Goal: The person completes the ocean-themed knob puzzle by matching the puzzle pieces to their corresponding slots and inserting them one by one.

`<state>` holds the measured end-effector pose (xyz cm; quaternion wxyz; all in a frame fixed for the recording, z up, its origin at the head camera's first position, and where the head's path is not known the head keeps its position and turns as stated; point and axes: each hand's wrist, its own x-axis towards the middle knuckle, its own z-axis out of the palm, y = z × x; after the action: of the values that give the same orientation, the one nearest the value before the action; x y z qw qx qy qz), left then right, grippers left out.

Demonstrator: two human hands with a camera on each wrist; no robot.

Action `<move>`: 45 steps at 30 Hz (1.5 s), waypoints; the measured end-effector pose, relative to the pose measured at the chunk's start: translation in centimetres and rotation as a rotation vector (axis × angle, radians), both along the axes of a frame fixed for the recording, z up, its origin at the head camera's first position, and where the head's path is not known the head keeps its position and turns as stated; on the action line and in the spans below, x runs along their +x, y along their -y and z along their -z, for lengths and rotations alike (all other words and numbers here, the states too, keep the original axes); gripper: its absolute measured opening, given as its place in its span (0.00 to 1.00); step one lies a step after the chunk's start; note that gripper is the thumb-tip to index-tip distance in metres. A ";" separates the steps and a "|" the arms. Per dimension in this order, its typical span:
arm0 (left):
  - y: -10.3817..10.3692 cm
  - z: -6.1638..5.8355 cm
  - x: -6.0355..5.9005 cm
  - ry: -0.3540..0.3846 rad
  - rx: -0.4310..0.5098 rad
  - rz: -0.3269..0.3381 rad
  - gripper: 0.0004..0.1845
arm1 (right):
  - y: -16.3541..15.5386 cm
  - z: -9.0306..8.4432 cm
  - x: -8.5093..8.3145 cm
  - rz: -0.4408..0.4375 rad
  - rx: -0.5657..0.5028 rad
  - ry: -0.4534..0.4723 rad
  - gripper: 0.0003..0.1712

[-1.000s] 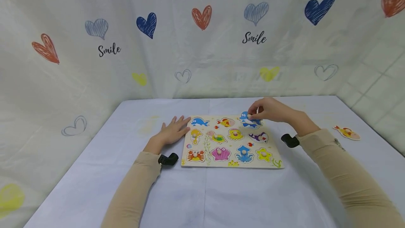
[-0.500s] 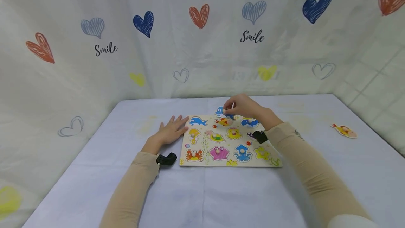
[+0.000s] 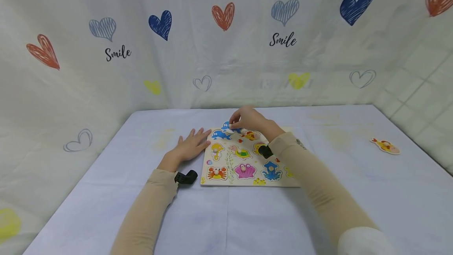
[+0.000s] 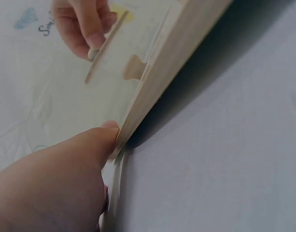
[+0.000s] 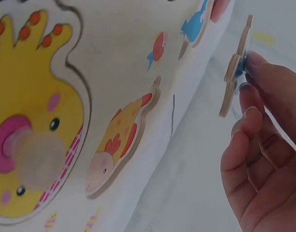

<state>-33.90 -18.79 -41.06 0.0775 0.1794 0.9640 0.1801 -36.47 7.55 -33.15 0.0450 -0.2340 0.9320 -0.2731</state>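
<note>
A wooden peg puzzle board (image 3: 230,182) with sea animals lies flat on the table. My left hand (image 3: 189,148) rests at its left edge, fingers spread, the thumb against the board's side in the left wrist view. Above the top left part of the board, my right hand (image 3: 250,119) pinches a blue sea-animal puzzle piece (image 3: 226,125) by its knob. The right wrist view shows that piece (image 5: 233,72) edge-on, apart from the board. Just below it is a blue whale picture (image 3: 220,135) at the board's top left corner. A yellow-red fish picture (image 5: 121,140) shows no knob.
A loose fish puzzle piece (image 3: 385,146) lies on the right of the table. Knobbed pieces such as the crab (image 3: 217,173), shell (image 3: 245,171) and squid (image 3: 271,171) sit in the board. A printed curtain (image 3: 247,58) hangs behind.
My right hand has carried the blue puzzle piece leftward, from above the board's top right corner to above its top left. My left hand has stayed at the board's edge.
</note>
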 end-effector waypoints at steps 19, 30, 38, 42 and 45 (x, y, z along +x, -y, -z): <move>-0.1 -0.5 0.1 0.011 0.016 0.016 0.34 | 3.8 1.2 -1.5 0.011 0.125 0.040 0.12; -0.1 -0.5 0.2 0.015 -0.003 -0.003 0.34 | 4.6 1.7 -2.1 0.010 0.169 0.060 0.11; -0.2 -0.3 0.2 0.012 -0.001 -0.009 0.34 | 4.7 1.9 -1.9 0.021 0.188 0.062 0.12; -0.2 -0.3 0.2 0.012 -0.004 -0.008 0.34 | 4.7 2.0 -1.9 0.024 0.196 0.058 0.12; -0.2 -0.3 0.2 0.006 -0.007 -0.009 0.34 | 4.7 2.0 -2.0 0.026 0.194 0.063 0.12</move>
<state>-33.70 -18.61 -40.77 0.0801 0.1745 0.9652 0.1776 -38.44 2.83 -35.16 0.0931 -0.2077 0.9552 -0.1892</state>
